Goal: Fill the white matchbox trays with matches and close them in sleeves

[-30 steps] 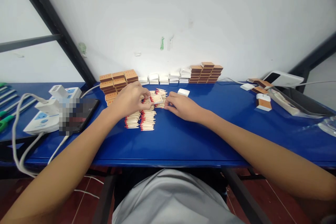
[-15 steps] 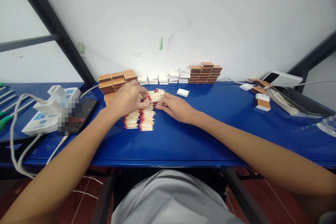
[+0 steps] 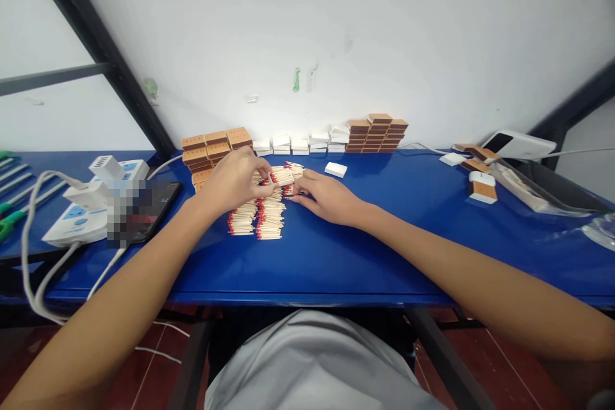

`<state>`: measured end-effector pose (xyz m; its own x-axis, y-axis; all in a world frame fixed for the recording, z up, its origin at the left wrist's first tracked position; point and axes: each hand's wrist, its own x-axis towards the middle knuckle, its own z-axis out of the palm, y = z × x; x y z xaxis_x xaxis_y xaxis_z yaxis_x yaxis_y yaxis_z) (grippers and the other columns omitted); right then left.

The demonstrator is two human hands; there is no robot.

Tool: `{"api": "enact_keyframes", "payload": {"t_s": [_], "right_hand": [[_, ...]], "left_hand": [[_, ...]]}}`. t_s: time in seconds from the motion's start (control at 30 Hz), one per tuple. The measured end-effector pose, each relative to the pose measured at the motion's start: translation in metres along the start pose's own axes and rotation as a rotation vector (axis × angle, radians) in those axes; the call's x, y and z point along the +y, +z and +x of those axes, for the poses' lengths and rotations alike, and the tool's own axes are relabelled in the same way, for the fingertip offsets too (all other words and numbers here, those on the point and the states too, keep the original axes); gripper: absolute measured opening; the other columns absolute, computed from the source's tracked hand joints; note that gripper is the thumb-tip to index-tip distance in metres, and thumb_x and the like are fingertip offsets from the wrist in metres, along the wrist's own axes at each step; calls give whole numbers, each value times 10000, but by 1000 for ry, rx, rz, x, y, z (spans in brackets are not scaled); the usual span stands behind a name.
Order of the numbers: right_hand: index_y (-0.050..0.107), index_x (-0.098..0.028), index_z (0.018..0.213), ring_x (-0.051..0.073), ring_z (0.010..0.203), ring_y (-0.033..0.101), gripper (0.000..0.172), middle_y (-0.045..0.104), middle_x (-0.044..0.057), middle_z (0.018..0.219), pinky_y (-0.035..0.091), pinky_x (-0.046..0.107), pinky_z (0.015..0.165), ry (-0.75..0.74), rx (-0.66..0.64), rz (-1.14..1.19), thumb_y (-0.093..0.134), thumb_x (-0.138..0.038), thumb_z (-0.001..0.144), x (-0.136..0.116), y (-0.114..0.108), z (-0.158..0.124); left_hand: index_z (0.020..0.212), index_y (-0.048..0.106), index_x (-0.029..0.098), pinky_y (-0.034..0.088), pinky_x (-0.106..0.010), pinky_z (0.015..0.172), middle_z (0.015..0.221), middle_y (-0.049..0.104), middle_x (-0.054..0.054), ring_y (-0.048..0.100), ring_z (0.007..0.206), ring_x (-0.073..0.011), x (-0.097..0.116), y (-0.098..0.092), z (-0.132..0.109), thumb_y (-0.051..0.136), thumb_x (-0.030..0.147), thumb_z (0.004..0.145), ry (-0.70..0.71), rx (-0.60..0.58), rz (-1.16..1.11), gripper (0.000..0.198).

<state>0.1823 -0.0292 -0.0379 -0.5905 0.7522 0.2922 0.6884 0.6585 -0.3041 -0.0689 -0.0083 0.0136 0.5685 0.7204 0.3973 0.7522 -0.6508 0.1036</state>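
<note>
My left hand [image 3: 236, 180] grips a small white matchbox tray [image 3: 282, 177] between thumb and fingers, just above the match piles. Red-tipped matches lie inside it. My right hand [image 3: 327, 197] is at the tray's right end, fingers bent and pressed together low by the loose matches; whatever they hold is hidden. Below the tray, rows of loose matches [image 3: 270, 218] lie on the blue table with most red heads to the left. A lone white tray [image 3: 336, 170] sits behind my right hand.
Brown matchboxes [image 3: 216, 144] are stacked back left, more matchboxes [image 3: 377, 134] back right. White trays [image 3: 300, 146] line the wall between them. A power strip [image 3: 77, 221] and phone [image 3: 161, 208] lie left. On the right are loose box parts [image 3: 482, 191] and a white device [image 3: 521, 144].
Both hands stay nearly in place, the left still on the tray. The right hand's fingers have shifted very slightly; the whole view has moved a little.
</note>
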Motion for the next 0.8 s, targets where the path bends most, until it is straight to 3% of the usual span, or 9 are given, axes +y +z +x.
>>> {"api": "enact_keyframes", "payload": {"t_s": [0.53,0.8], "right_hand": [[641,-191,1008,198,853,597,95,623,76,1069,425,306,765,44,-62,-52,594,-251,1065,7,-6,-3],[626,-196,1040,215,874,580,123,602,83,1064,428,330,775,26,67,-33,544,-278,1079,9,-29,-13]], "left_hand": [[906,776,195,485,-394,843,900,769,-73,647,977,-285,-1,1,-2,792,368,845,30,11,-34,184],[931,789,181,476,-362,795,870,718,-81,641,892,-260,9,8,-4,834,369,818,66,-12,-50,223]]}}
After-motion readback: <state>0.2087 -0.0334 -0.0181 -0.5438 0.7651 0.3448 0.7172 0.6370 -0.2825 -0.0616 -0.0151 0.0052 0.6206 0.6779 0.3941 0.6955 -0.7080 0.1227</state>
